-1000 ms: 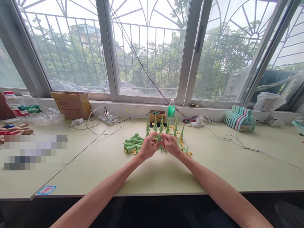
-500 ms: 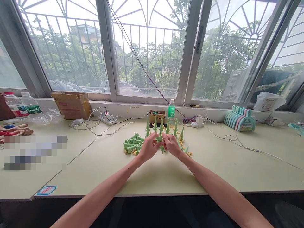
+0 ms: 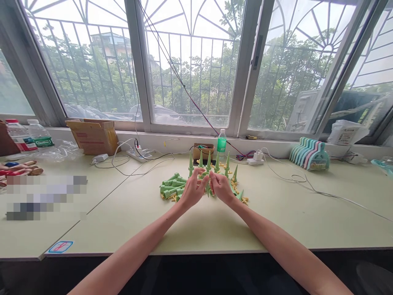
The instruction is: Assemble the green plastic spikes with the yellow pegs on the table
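Between my two hands is a green plastic watering spike [image 3: 208, 189], its point turned down and its upper end partly covered by fingers. My left hand [image 3: 193, 191] curves around the upper end from the left, thumb and forefinger on either side of it. From the right, my right hand [image 3: 221, 188] pinches the same end with closed fingers; any small part in that pinch is hidden. Several green spikes [image 3: 209, 161] stand point up in a row behind the hands. More green spikes [image 3: 172, 186] lie piled to the left, and small yellow pieces [image 3: 245, 200] are scattered around.
Behind the spikes stand a small cardboard box [image 3: 203, 153] and a green-labelled bottle [image 3: 221, 141]. Power strips [image 3: 139, 153] and white cables [image 3: 294, 177] run along the back. Colourful hangers [image 3: 310, 153] stand at right; a larger carton [image 3: 92, 137] and bottles [image 3: 41, 135] are at left.
My left fingers have loosened and straightened a little around the spike's upper end. The spike's point now hangs more plainly below the hands. My right hand has hardly moved.
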`<state>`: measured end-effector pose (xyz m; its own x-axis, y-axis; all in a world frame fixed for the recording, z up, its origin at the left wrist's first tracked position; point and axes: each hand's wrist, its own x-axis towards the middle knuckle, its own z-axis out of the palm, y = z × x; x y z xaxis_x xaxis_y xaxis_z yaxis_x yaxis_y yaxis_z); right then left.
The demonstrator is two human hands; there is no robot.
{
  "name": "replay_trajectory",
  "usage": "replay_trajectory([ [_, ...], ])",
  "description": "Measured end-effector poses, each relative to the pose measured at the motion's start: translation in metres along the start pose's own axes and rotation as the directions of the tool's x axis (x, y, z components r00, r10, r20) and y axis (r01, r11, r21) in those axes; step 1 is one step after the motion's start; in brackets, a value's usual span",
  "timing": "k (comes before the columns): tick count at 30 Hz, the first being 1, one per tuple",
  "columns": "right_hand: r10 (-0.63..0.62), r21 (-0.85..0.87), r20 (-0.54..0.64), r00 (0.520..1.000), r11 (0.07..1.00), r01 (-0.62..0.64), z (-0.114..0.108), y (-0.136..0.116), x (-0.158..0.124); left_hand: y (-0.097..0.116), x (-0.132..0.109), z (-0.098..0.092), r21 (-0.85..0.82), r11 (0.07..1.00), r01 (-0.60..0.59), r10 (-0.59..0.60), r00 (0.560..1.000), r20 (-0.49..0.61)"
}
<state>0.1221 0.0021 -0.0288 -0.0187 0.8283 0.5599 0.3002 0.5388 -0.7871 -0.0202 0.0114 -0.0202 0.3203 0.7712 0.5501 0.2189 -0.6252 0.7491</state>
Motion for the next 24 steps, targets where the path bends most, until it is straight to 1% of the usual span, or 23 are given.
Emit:
replay_trajectory([
  [4, -0.011, -0.045, -0.021, 1.000, 0.999, 0.010, 0.0001, 0.0005, 0.0001, -0.0003, 0.0031, -0.0016, -0.088, 0.993, 0.082, -0.086, 0.995, -0.048],
  [6, -0.019, -0.073, -0.036, 0.999, 0.997, 0.016, 0.0002, 0.0006, 0.0002, -0.0021, 0.0046, -0.0019, -0.169, 0.976, 0.138, -0.147, 0.988, -0.044],
  [7, -0.023, -0.086, -0.040, 0.999, 0.996, 0.020, 0.0003, 0.0007, 0.0003, -0.0029, 0.0052, -0.0019, -0.217, 0.961, 0.170, -0.178, 0.984, -0.020],
  [11, -0.043, -0.116, -0.021, 0.999, 0.992, 0.040, 0.0010, 0.0011, -0.0002, -0.0031, 0.0059, -0.0018, -0.355, 0.886, 0.298, -0.267, 0.954, 0.133],
  [14, -0.055, -0.131, -0.021, 0.998, 0.990, 0.052, 0.0018, 0.0016, -0.0008, -0.0005, 0.0057, -0.0026, -0.419, 0.833, 0.362, -0.306, 0.931, 0.197],
  [19, -0.058, -0.117, -0.010, 0.998, 0.991, 0.057, 0.0028, 0.0009, -0.0022, 0.0003, 0.0058, -0.0041, -0.461, 0.778, 0.426, -0.330, 0.903, 0.276],
  [24, -0.074, -0.105, -0.012, 0.997, 0.992, 0.073, 0.0036, -0.0018, -0.0039, 0.0002, 0.0058, -0.0037, -0.471, 0.721, 0.508, -0.376, 0.858, 0.350],
])
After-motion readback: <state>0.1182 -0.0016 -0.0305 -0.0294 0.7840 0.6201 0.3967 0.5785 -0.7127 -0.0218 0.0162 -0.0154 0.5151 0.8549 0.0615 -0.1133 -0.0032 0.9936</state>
